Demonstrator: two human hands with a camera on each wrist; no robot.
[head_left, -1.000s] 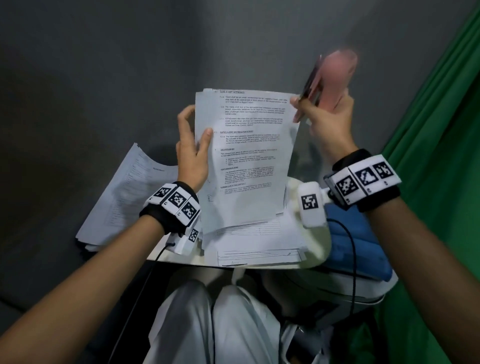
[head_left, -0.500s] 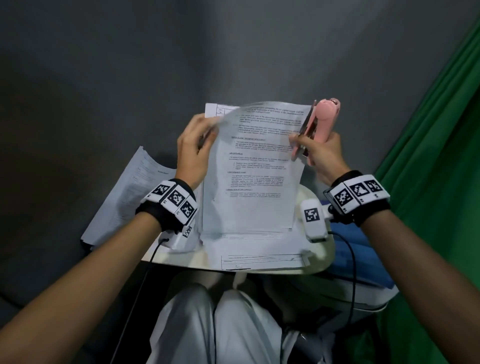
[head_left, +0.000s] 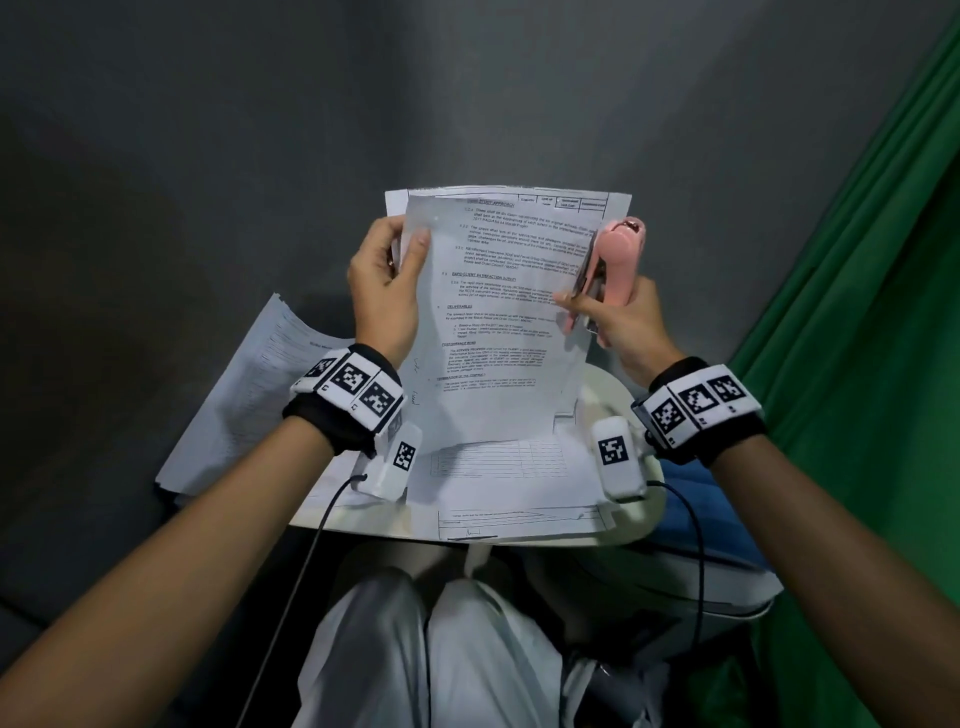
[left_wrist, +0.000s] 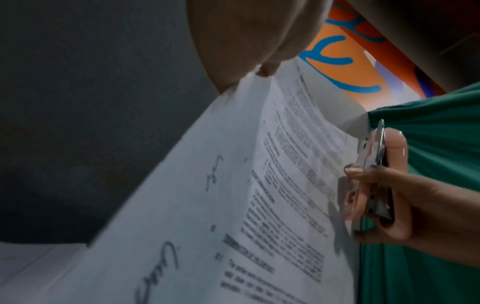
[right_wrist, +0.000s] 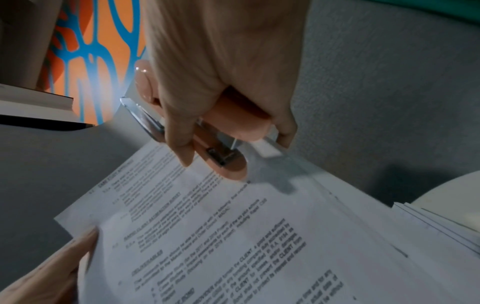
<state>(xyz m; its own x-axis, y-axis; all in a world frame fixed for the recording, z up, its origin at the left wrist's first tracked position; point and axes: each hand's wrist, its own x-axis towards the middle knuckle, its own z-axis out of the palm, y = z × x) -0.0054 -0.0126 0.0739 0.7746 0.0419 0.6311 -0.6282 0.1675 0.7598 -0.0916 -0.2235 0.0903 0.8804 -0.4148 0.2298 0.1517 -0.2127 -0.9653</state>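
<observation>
A set of printed paper sheets (head_left: 498, 322) stands upright over a small white desk (head_left: 623, 514), its lower edge on the papers lying there. My left hand (head_left: 387, 291) pinches the sheets' upper left edge between thumb and fingers. My right hand (head_left: 618, 322) grips a pink stapler (head_left: 615, 265) at the sheets' right edge, with its metal underside against the paper. In the right wrist view the stapler (right_wrist: 228, 144) sits in my curled fingers just above the sheets (right_wrist: 233, 246). The left wrist view shows the sheets (left_wrist: 246, 205) and the stapler (left_wrist: 374, 174) in the other hand.
More printed sheets (head_left: 498, 499) lie flat on the desk under the held set. Another paper stack (head_left: 244, 410) lies to the left on the dark surface. A green cloth (head_left: 857, 338) hangs on the right, a blue item (head_left: 685, 499) beside the desk. My white-trousered knees (head_left: 426, 654) are below.
Both hands have come down and toward me with the sheets. The stapler dropped from above the top right corner to the sheets' right edge. The left hand shifted from the side to the upper left edge.
</observation>
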